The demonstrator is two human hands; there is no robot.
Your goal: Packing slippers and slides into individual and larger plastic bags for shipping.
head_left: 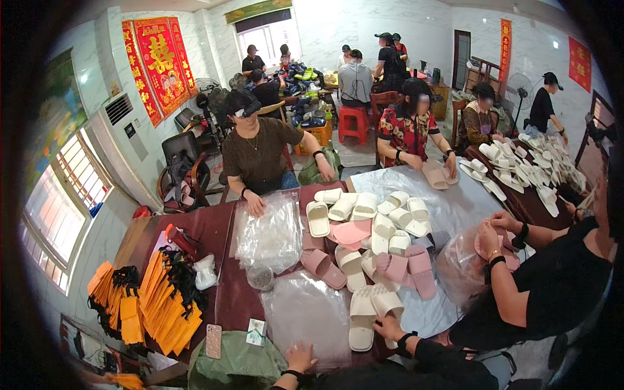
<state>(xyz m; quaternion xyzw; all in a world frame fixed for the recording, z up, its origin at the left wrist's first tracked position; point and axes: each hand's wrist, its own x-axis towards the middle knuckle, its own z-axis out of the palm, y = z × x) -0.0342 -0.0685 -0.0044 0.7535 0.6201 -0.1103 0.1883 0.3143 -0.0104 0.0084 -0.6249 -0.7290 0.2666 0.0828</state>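
Observation:
My left hand (pixel 300 357) lies with fingers apart at the near edge of a stack of clear plastic bags (pixel 309 312). My right hand (pixel 390 329) grips the heel end of a cream slipper (pixel 386 300). Close against it on the left lies another cream slipper (pixel 361 323), sole down on the dark red table. Beyond them a heap of cream and pink slippers fills the middle, with a pink slipper (pixel 324 268) at its left side and a mauve-pink slipper (pixel 421 273) at its right.
Orange cards with black cords (pixel 170 302), a phone (pixel 213 341) and a small white-green box (pixel 256 332) lie to the left. More clear bags (pixel 266 231) are across the table by a co-worker's hand. At right, a co-worker handles pink slippers (pixel 497 244) in plastic; white slippers (pixel 533 162) cover the far-right table.

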